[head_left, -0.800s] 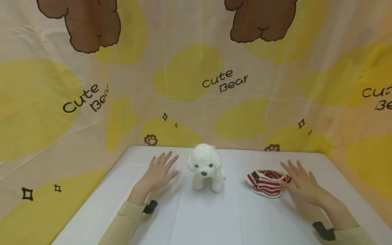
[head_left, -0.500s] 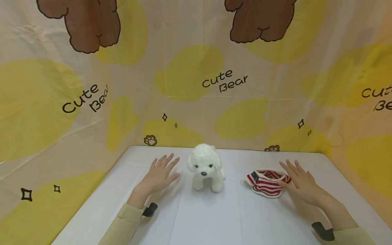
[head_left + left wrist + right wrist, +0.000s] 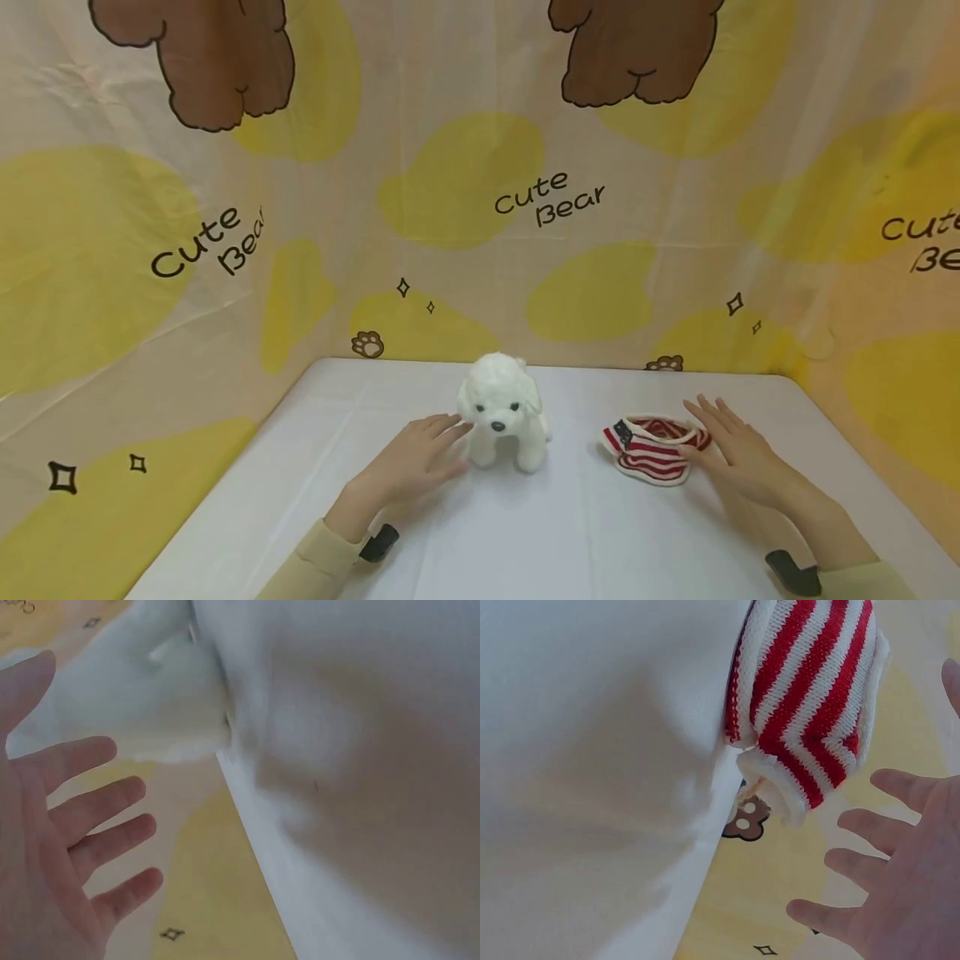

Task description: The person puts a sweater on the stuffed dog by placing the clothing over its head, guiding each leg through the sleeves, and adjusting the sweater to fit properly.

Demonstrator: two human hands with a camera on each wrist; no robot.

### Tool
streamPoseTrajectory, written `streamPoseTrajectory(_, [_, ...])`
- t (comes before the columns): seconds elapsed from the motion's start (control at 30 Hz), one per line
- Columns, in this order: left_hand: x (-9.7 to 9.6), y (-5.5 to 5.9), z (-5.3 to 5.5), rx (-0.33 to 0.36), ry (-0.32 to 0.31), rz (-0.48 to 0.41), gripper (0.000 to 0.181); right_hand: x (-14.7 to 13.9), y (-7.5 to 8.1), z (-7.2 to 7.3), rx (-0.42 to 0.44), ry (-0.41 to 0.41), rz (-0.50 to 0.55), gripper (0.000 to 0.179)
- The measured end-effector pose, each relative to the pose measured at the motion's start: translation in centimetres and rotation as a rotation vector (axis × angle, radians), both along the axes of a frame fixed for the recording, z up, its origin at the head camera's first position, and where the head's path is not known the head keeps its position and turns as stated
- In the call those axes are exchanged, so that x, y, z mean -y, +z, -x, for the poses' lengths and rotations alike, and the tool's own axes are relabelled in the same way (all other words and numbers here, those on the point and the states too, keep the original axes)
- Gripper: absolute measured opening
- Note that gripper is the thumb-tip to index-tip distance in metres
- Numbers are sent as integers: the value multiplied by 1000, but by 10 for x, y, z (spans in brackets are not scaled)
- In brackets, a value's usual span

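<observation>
A white plush dog [image 3: 501, 396] stands upright on the white table, facing the head camera. Beside it on the left is my left hand [image 3: 412, 458], its fingertips right at the dog's side in the head view. In the left wrist view the fingers [image 3: 97, 801] are spread and relaxed, with the dog's fur [image 3: 142, 705] behind them. Off to the right lies a small knitted garment [image 3: 651, 450] with red and white stripes and a dark patch. My right hand [image 3: 750, 458] hovers at its right edge, fingers extended and holding nothing; the right wrist view shows the striped knit [image 3: 810, 682] beyond the fingertips.
The white table [image 3: 517, 542] backs onto a yellow and cream fabric backdrop [image 3: 465, 183] printed with brown bears and lettering. Fabric also rises along the left and right sides. A dark band [image 3: 380, 543] sits at each wrist.
My left hand has moved right and slightly nearer the camera, from beside the dog up to its side. The right hand has barely shifted. Dog and knitted garment stay put.
</observation>
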State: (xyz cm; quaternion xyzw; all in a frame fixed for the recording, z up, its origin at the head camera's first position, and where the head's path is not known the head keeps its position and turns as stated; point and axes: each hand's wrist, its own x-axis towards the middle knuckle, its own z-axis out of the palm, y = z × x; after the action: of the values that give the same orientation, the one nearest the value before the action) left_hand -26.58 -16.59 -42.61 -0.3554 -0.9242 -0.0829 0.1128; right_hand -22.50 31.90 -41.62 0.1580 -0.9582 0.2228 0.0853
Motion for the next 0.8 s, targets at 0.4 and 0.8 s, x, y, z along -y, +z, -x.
streamPoseTrajectory(0.4, [-60,5,-20,-87,-316,-13,47,1,-6,-2,-17,29,63,72])
streamPoseTrajectory(0.8, [-150,12,-10,-146,-438,4,45,-8,-13,7,-78,56,93,64])
